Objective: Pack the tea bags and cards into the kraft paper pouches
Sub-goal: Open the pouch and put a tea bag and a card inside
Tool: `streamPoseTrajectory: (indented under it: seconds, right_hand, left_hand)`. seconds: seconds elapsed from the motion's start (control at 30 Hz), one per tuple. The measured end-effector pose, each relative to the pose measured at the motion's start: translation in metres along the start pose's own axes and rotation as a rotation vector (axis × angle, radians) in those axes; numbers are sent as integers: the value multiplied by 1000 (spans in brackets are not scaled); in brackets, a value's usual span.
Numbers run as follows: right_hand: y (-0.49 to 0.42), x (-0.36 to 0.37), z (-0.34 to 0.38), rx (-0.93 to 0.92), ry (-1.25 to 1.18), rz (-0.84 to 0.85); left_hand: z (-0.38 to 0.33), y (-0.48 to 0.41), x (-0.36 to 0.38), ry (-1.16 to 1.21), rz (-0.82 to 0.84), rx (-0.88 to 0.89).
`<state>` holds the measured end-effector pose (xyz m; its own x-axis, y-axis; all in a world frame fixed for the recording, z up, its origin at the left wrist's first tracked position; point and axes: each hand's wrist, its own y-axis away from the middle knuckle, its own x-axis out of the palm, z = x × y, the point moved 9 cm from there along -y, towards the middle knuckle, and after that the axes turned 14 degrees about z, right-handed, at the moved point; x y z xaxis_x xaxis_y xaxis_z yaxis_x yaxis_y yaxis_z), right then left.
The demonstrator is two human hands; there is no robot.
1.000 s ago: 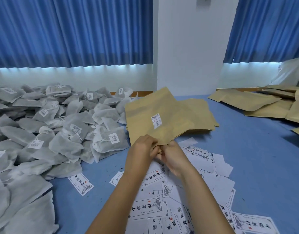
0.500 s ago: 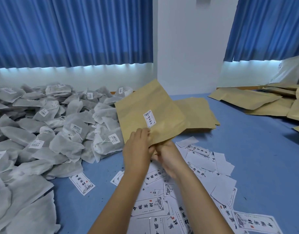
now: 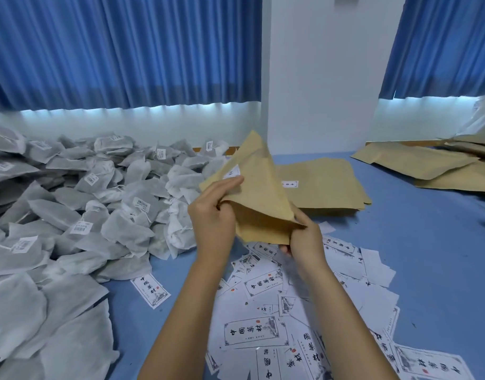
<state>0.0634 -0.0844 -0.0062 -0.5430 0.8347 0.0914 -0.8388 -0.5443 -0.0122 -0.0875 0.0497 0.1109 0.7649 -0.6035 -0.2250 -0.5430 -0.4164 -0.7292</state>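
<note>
Over cards (image 3: 252, 333) | L hand (image 3: 212, 223) + R hand (image 3: 307, 242) grip pouch (image 3: 263, 187) | mouth spread

Blue surface (image 3: 414, 242) bears tea bags (image 3: 126, 234), cards (image 3: 252, 333), pouches (image 3: 323, 185).

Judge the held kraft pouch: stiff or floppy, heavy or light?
Probably semi-stiff: the kraft pouch stands up from the left hand and right hand, bending in broad folds. Likely light: grips at its mouth hold it aloft.

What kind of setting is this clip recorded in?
Likely a makeshift packing room, not a factory line: heaps of tea bags, scattered printed cards and stacked kraft paper pouches lie on a blue surface before blue curtains.
</note>
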Motion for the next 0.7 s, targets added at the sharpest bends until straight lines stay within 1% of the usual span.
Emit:
streamPoseTrajectory:
  seconds: [0.07, 0.1, 0.13, 0.17, 0.2, 0.23, 0.27, 0.3, 0.33, 0.37, 0.4, 0.5, 0.6, 0.63, 0.67, 0.7]
  right_hand:
    - [2, -4, -1, 29, -86, -48]
    - [3, -6, -3, 46, -168, -75]
    - [4, -8, -3, 50, -249, -93]
    - [4, -9, -1, 36, -316, -108]
    - [5, -10, 1, 16, -355, -126]
    - [6, -11, 4, -6, -384, -140]
    - [7, -12, 5, -22, -405, -148]
    - [8, -11, 5, -28, -424, -155]
    - [8, -12, 5, -23, -435, -163]
    - [9, -14, 3, -15, -446, -176]
    - [7, -16, 2, -11, -466, -192]
    - [7, -22, 3, -18, -527, -233]
    - [4, -22, 2, -8, -550, -230]
    - [6, -21, 2, 5, -549, -236]
    - [5, -21, 0, 17, -553, -237]
    - [5, -21, -1, 22, -567, -242]
  left_hand:
    - [10, -9, 11, 190, 269, -21]
    - [17, -10, 13, 244, 363, -31]
    - [29, -12, 9, 205, 372, -53]
    - [49, -15, 1, 61, 335, -108]
    - [74, -17, -9, -183, 290, -215]
    - [103, -15, -14, -465, 310, -385]
    - [131, -7, -16, -705, 401, -585]
    - [154, 4, -16, -881, 517, -746]
    - [168, 15, -12, -1008, 610, -821]
    - [176, 21, -9, -1089, 649, -828]
    - [177, 24, -6, -1132, 632, -794]
    - [171, 30, -2, -1139, 504, -720]
    - [166, 35, 1, -1035, 472, -690]
    - [158, 34, -1, -935, 411, -650]
    - [147, 31, -6, -776, 305, -592]
    - [135, 28, -14, -566, 174, -543]
